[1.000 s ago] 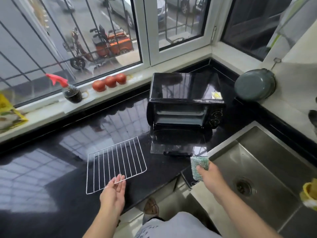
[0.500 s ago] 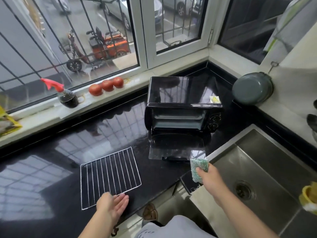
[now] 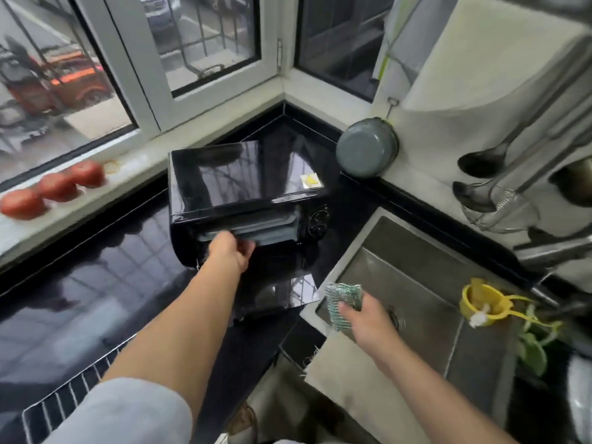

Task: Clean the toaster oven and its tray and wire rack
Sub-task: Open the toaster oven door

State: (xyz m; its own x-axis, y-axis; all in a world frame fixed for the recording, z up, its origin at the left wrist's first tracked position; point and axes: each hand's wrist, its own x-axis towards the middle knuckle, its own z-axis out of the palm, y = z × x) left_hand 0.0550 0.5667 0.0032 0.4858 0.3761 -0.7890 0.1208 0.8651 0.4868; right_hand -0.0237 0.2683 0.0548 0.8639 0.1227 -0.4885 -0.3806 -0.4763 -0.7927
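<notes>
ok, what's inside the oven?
A grey tray sits in the oven; the left hand grips its front edge. The cavity behind and below is hidden.

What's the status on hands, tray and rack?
Left hand gripping tray at the toaster oven mouth. Right hand holding scouring pad over sink. Wire rack on counter. Door down, path open.

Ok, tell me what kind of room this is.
A home kitchen, most likely. A steel sink is set into a glossy black counter, ladles hang on the wall beside it, and a toaster oven stands open in the corner under the windows, with the left hand at its mouth.
</notes>
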